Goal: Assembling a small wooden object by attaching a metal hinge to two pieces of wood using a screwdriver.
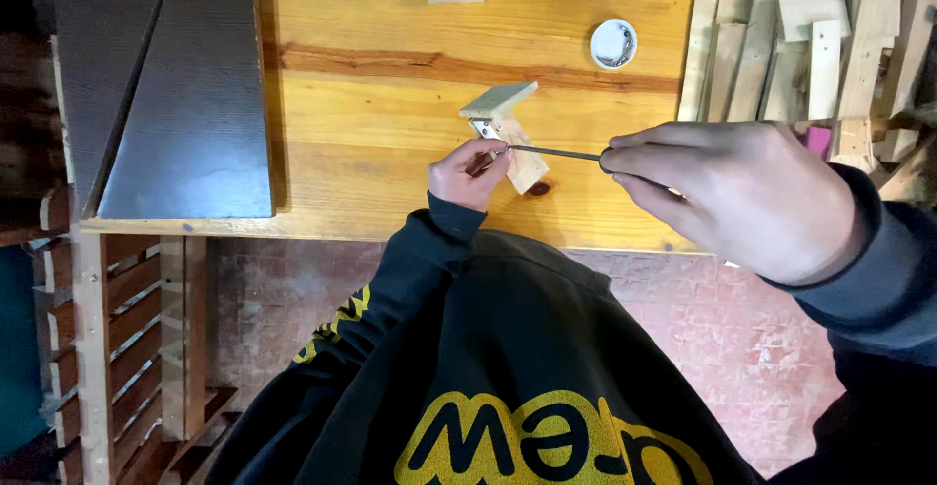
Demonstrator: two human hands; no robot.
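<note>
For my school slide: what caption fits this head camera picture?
Left hand steadies small hinged wood pieces on a wooden table while right hand drives a thin screwdriver.

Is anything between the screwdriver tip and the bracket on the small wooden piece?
Nothing visible does. The right hand holds the screwdriver, whose tip reaches the metal bracket on the wooden piece. The left hand grips that piece just beside the tip, not across it.

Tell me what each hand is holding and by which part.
The right hand grips a screwdriver by its handle end, which the fingers hide. The left hand steadies a small wooden piece at its near end, by the metal bracket.
</note>
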